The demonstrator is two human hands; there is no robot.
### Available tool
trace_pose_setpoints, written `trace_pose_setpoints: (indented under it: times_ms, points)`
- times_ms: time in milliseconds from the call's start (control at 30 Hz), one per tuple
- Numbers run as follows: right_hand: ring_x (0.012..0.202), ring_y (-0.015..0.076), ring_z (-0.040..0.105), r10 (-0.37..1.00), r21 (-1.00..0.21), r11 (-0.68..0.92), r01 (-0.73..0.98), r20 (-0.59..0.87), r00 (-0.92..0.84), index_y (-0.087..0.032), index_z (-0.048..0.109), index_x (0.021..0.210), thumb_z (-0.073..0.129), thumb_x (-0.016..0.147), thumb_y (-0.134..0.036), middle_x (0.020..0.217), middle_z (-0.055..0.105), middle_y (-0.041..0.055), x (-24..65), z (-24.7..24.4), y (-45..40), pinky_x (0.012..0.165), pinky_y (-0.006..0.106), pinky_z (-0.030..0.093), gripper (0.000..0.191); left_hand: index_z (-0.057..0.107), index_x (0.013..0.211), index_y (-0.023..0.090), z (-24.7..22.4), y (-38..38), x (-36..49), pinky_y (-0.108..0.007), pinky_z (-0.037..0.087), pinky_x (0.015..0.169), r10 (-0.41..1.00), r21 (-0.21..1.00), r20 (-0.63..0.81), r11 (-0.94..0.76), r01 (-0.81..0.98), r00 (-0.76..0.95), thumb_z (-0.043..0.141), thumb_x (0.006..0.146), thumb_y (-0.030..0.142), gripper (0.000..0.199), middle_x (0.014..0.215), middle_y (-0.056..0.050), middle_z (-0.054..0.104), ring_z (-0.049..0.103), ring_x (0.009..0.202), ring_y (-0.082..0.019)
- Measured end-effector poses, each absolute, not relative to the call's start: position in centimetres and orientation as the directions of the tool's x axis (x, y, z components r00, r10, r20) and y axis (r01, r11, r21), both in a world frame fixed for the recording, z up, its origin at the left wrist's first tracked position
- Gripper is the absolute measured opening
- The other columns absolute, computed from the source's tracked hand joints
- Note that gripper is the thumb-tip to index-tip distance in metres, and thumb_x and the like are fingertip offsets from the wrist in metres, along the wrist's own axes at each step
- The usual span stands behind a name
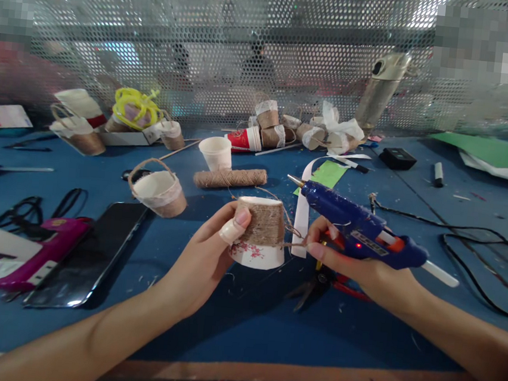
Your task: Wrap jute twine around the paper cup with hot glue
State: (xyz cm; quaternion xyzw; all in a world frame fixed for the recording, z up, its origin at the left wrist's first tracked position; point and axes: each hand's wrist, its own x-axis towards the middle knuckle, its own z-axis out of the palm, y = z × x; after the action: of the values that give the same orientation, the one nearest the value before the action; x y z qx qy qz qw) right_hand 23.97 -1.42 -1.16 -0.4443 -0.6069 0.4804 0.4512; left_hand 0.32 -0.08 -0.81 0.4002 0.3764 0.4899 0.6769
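Note:
My left hand (212,246), a wrap around its thumb, grips a paper cup (259,256) with a red blossom print, turned upside down. Brown twine (265,226) is wound around much of the cup's side. My right hand (325,245) pinches the twine's loose strand just right of the cup. That same hand also holds a blue hot glue gun (346,214), its red light lit, nozzle pointing up and left; the fingers partly hide its trigger. Behind the cup lies a roll of twine (230,178). Pliers (317,283) with red handles rest below my right hand.
A twine-covered basket (159,193) and a white cup (215,152) stand behind my left hand. A phone (90,252) and a magenta box (27,252) lie left. Black cable (464,247) loops right. Several small baskets (282,130) line the perforated screen (213,49).

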Motion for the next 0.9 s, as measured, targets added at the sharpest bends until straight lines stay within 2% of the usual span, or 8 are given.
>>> trace_pose_setpoints:
  times_ms: [367,633,900]
  points:
    - [0.072,0.0139,0.06,0.979,-0.978,0.145,0.149,0.121,-0.162,-0.024,0.065,0.078,0.082,0.084,-0.03,0.082,0.067,-0.0021,23.77,-0.93,-1.31,0.065,0.027,0.055,0.019,0.082,0.107,0.022,-0.78,-0.15,0.4,-0.029,0.057,0.084,0.953,0.882,-0.161,0.255,-0.395,0.256,0.081,0.087,0.044,0.029,0.106,-0.005,0.083,0.075,0.097,-0.023]
    - [0.075,0.0154,0.061,0.979,-0.983,0.118,0.142,0.091,-0.18,-0.024,0.06,0.078,0.081,0.082,-0.032,0.084,0.068,-0.001,23.69,-0.85,-1.1,0.067,0.028,0.057,0.023,0.081,0.115,0.022,-1.07,-0.04,0.38,-0.04,0.058,0.097,0.936,0.863,-0.178,0.296,-0.41,0.303,0.078,0.091,0.042,0.032,0.12,-0.009,0.081,0.072,0.117,-0.032]
    - [0.08,0.0162,0.067,0.98,-0.993,0.058,0.102,0.037,-0.194,-0.024,0.06,0.08,0.083,0.083,-0.035,0.088,0.071,-0.0007,23.84,-1.11,-1.2,0.069,0.028,0.06,0.026,0.081,0.115,0.022,-1.17,-0.12,0.18,-0.04,0.058,0.098,0.928,0.849,-0.179,0.313,-0.425,0.326,0.079,0.09,0.043,0.033,0.113,-0.009,0.082,0.072,0.117,-0.032]
